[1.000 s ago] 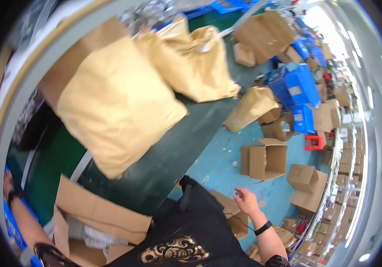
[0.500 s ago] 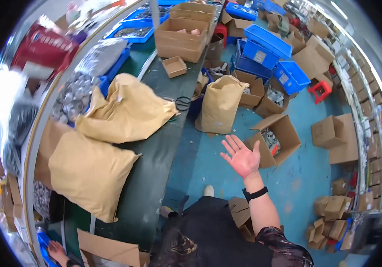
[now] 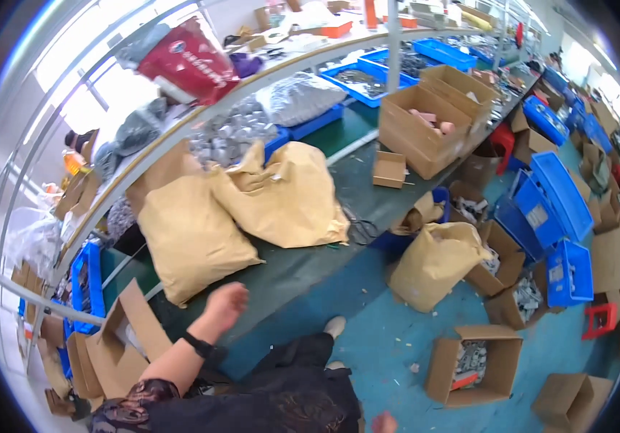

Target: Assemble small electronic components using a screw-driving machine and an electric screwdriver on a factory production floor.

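Note:
My left hand [image 3: 226, 306] hangs just in front of the green workbench's near edge, below the filled tan sacks. Its fingers look curled in with nothing showing in them; a black band is round the wrist. Nearest to it on the bench is one plump tan sack [image 3: 193, 238]. A second, crumpled tan sack [image 3: 284, 195] lies against that one. Only a small, blurred part of my right hand [image 3: 384, 423] shows at the lower edge, over the blue floor, and its fingers cannot be made out. Neither hand touches a sack.
An upright tan sack [image 3: 436, 267] and an open carton of grey parts [image 3: 432, 372] stand on the floor. Blue crates [image 3: 544, 195] are stacked at the right. Cartons [image 3: 425, 133] sit farther along the bench. An open carton [image 3: 118, 353] is beside my left arm.
The view has swung to the left. My left hand has come up from the lower left to the bench edge, its fingers curling. My right hand, earlier spread open, has dropped to the lower edge.

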Available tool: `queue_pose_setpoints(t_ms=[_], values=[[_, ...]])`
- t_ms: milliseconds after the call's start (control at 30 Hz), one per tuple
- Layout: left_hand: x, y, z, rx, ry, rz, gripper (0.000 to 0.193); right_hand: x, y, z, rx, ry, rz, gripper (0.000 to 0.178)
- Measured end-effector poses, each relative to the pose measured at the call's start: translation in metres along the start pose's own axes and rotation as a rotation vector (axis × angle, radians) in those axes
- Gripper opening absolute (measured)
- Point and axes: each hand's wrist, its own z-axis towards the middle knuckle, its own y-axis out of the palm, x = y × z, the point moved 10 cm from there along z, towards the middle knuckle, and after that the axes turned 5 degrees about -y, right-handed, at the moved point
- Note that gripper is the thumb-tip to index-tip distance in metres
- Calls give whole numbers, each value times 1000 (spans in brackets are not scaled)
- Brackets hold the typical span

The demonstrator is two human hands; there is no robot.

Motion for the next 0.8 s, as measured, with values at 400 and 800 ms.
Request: queue_pose_setpoints(t_ms=[400, 800], values=[[-249, 434, 68, -794, -67, 1428, 28, -113, -36, -168, 800, 7, 583, 24], [-365, 705, 61, -787, 144, 1466, 29, 8, -88, -251, 1070, 129, 1187, 21]])
